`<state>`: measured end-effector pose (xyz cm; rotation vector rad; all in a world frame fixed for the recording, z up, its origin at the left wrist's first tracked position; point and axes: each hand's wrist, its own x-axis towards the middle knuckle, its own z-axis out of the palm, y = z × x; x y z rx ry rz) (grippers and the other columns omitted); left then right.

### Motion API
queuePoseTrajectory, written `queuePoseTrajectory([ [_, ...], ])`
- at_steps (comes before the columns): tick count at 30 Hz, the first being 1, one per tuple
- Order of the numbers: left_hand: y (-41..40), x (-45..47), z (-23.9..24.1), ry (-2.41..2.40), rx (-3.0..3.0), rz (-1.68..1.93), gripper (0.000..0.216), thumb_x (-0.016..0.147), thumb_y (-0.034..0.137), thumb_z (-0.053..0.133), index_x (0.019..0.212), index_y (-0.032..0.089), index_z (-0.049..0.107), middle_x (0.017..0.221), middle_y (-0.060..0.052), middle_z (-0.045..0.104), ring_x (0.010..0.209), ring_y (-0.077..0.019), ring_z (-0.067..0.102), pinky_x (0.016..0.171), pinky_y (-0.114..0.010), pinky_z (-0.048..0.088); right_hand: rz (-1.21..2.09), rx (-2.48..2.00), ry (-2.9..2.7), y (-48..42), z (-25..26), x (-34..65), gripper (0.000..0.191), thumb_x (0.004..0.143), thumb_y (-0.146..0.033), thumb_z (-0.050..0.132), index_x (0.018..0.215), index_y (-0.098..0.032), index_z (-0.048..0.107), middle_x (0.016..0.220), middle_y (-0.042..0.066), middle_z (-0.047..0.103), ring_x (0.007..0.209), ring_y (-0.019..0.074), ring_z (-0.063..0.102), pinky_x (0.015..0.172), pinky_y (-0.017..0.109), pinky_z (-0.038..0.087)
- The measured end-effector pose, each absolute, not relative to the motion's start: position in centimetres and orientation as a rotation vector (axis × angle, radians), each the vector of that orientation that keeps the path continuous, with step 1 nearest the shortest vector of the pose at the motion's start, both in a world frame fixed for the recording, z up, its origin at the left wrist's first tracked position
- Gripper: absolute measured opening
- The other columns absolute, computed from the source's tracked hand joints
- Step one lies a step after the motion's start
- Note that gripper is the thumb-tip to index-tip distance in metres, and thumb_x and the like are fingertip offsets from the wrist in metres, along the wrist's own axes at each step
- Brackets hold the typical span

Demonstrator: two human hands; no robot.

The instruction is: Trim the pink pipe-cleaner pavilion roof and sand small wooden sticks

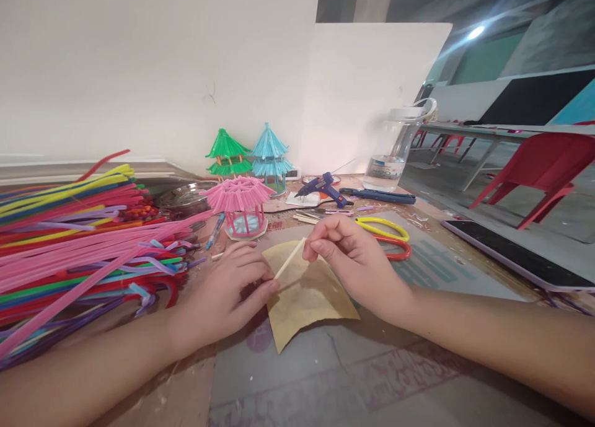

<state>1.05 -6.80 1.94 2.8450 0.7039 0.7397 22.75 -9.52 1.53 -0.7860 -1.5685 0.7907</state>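
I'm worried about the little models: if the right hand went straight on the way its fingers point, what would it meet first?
Probably the pink pavilion model, up-left beyond the right hand and the thin stick it pinches; depth is hard to judge.

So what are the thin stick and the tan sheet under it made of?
The thin stick looks like wood or bamboo: pale, matte, straight, rigid. The tan sheet is probably kraft paper or thin card: dull brown, flat, no sheen.

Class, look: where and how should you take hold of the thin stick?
Probably pinch the stick near its upper end, from the right: it is thin and slants up off the paper there, as the right hand does.
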Motion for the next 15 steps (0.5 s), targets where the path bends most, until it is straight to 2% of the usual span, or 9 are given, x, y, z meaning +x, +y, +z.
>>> queuePoseTrajectory([
  [4, -6.7, 0.9, 1.9, 0.744, 2.821, 0.757, 0.03, 0.099, 0.028, 0.042, 0.077, 0.019, 0.059, 0.077, -0.002, 0.063, 0.08, -0.0188, 0.056, 0.077, -0.035, 0.042, 0.834, -0.794, -1.579, -9.4, 1.4, 22.8, 0.009, 0.09, -0.026, 0.056, 0.084, -0.021, 0.051, 0.075, 0.001, 0.062, 0.073, 0.0137, 0.062, 0.07, 0.028, 0.05],
  [8, -6.7, 1.1, 1.8, 0.723, 2.854, 0.714, 0.031, 0.1, 0.03, 0.041, 0.076, 0.019, 0.058, 0.076, -0.002, 0.062, 0.079, -0.0189, 0.055, 0.077, -0.035, 0.042, 0.994, -0.802, -1.596, -8.9, 1.4, 23.0, 0.014, 0.088, -0.034, 0.059, 0.092, -0.021, 0.054, 0.076, 0.0, 0.062, 0.07, 0.0137, 0.06, 0.067, 0.027, 0.049],
  [11, -7.0, 1.4, 2.1, 0.732, 2.898, 0.628, 0.032, 0.1, 0.033, 0.041, 0.078, 0.019, 0.059, 0.079, -0.003, 0.063, 0.083, -0.0201, 0.057, 0.078, -0.036, 0.044, 1.088, -0.832, -1.724, -8.8, 1.6, 22.9, 0.019, 0.089, -0.037, 0.058, 0.083, -0.019, 0.06, 0.072, 0.0, 0.061, 0.067, 0.0134, 0.058, 0.066, 0.027, 0.049],
  [15, -7.8, 0.4, 2.9, 0.813, 2.806, 0.747, 0.024, 0.1, 0.036, 0.042, 0.105, 0.023, 0.062, 0.098, -0.005, 0.067, 0.091, -0.0214, 0.061, 0.081, -0.038, 0.05, 1.116, -0.784, -1.665, -8.6, 1.5, 22.9, 0.024, 0.089, -0.042, 0.06, 0.08, -0.02, 0.058, 0.072, 0.0, 0.062, 0.066, 0.0129, 0.058, 0.067, 0.028, 0.05],
])
